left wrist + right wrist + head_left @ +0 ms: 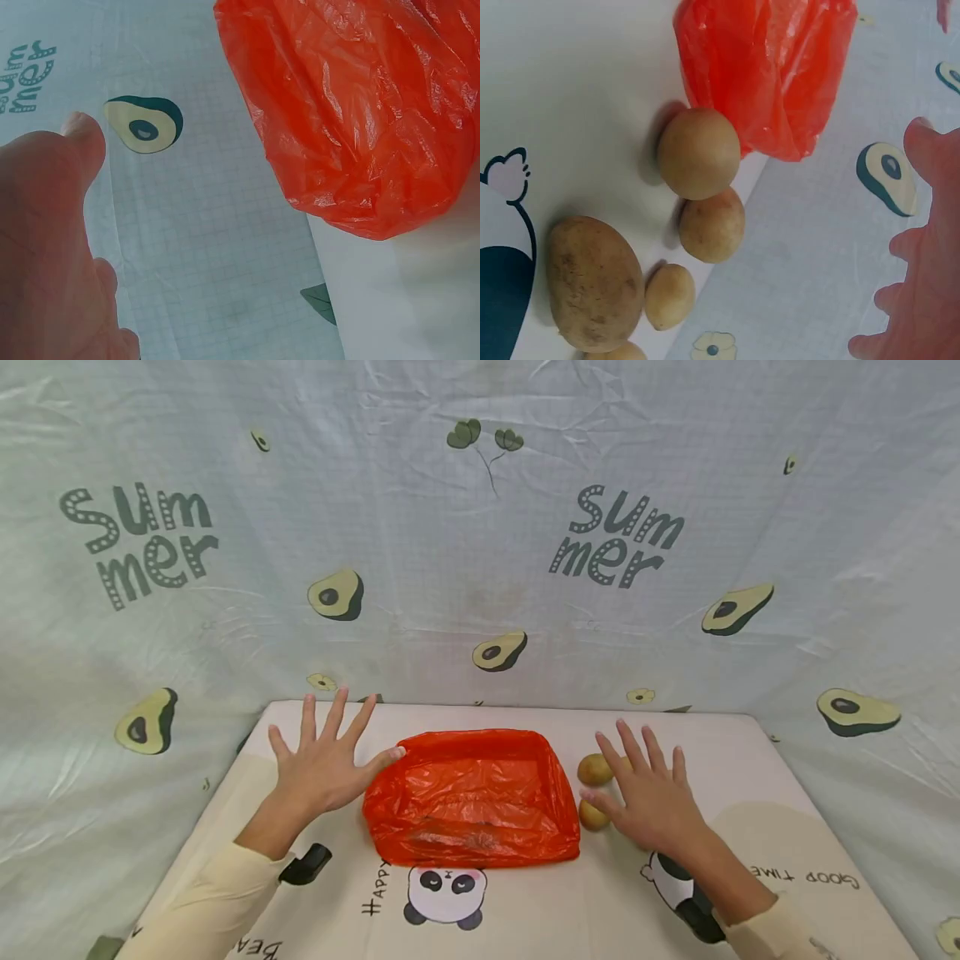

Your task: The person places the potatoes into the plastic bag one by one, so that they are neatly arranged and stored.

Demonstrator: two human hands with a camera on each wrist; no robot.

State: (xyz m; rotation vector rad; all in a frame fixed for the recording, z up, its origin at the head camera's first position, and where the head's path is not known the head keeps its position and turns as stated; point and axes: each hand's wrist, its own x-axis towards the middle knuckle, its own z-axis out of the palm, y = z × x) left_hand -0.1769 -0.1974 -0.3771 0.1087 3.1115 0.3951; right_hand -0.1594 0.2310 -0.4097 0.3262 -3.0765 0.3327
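A red plastic bag (472, 802), spread in a rectangular, open-topped shape, stands mid-table; what holds its shape is hidden. My left hand (324, 772) hovers at its left with fingers spread. In the head view the left thumb overlaps the bag's edge, but in the left wrist view thumb and bag (367, 120) are apart. My right hand (652, 802), also spread and holding nothing, is above several potatoes right of the bag. Two potatoes show beside it, one farther back (595, 770) and one nearer (592, 816). The right wrist view reveals a large brown potato (594, 285) and smaller ones (699, 154).
A pale tablecloth (525, 914) with panda prints and lettering covers the table. Behind and at both sides hangs a light curtain (420, 560) printed with avocados and words. A black strap piece (306, 864) shows by the left wrist.
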